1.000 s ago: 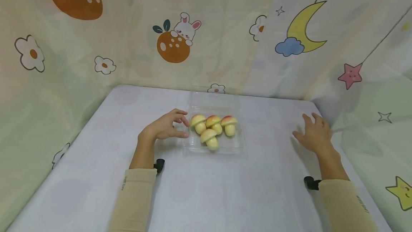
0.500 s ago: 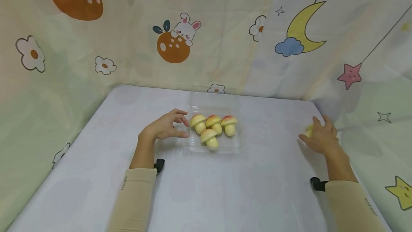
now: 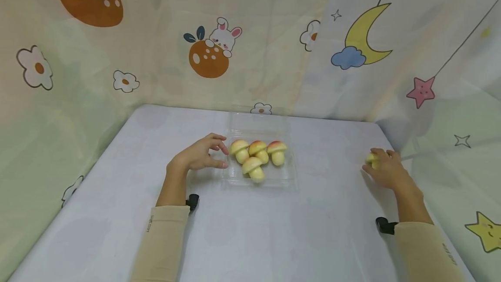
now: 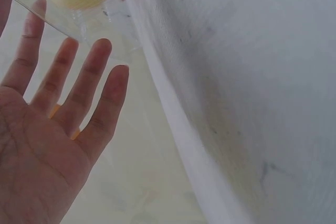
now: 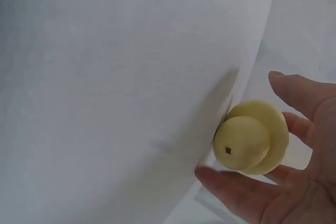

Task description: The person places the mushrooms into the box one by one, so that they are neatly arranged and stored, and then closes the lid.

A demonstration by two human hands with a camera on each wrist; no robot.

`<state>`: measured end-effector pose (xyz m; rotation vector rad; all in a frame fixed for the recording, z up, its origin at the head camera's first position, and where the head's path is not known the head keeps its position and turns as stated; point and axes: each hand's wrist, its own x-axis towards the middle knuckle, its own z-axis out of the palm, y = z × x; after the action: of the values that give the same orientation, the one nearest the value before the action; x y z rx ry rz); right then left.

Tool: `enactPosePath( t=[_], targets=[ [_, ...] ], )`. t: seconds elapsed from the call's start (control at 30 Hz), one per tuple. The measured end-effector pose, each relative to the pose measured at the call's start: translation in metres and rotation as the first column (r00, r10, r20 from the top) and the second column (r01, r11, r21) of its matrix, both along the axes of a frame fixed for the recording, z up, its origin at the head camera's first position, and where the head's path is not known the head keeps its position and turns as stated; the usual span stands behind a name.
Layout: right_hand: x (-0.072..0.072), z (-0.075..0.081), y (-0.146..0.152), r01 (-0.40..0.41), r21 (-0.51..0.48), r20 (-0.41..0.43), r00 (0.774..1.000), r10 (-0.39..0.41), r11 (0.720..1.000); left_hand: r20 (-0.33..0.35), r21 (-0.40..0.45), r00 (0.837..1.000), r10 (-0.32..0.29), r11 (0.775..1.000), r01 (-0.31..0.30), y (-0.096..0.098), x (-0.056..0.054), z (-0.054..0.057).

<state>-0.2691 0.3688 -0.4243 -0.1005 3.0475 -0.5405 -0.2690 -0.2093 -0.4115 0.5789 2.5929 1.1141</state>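
My right hand curls its fingers round a pale yellow toy mushroom near the table's right edge. In the right wrist view, the mushroom shows its rounded stem end with a small dark spot; one finger stands off from it, and others are partly hidden behind. My left hand is beside the left side of a clear plastic box, its fingers spread and slightly bent. Whether they touch the box is hard to tell. Inside lie several toy mushrooms with yellow and reddish caps. The left palm holds nothing.
The box's clear lid lies folded back toward the rear wall. A white cloth covers the table. Printed fabric hangs behind and at both sides, close to the table's edges.
My right hand has moved slightly rightward to the mushroom at the table's edge, and its fingers have curled round it. The left hand and the box have stayed put.
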Motion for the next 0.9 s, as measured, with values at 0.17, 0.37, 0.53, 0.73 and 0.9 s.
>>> enactPosePath(
  t=[0.17, 0.37, 0.53, 0.73, 0.9],
  targets=[
    [0.0, -0.005, -0.003, -0.028, 0.006, -0.078, 0.997, 0.029, 1.0, -0.001, -0.013, 1.0, 0.009, 1.0, -0.009, 0.001, -0.001, -0.001],
    [0.003, -0.008, -0.006, 0.003, -0.027, -0.091, 0.996, -0.005, 1.0, 0.006, -0.022, 1.0, 0.01, 1.0, -0.01, 0.002, -0.002, -0.002],
    [0.005, -0.011, -0.008, 0.002, -0.097, -0.088, 0.996, -0.01, 0.995, 0.002, -0.017, 1.0, 0.003, 1.0, -0.003, 0.0, -0.003, -0.001],
    [0.003, -0.009, -0.014, -0.028, -0.14, -0.079, 0.997, 0.017, 0.99, 0.006, -0.016, 1.0, 0.01, 1.0, -0.01, -0.001, -0.003, -0.003],
    [0.001, -0.005, -0.025, -0.049, -0.225, -0.047, 0.998, 0.039, 0.973, 0.007, -0.024, 1.0, 0.022, 0.999, -0.022, 0.0, -0.003, -0.002]
  ],
)
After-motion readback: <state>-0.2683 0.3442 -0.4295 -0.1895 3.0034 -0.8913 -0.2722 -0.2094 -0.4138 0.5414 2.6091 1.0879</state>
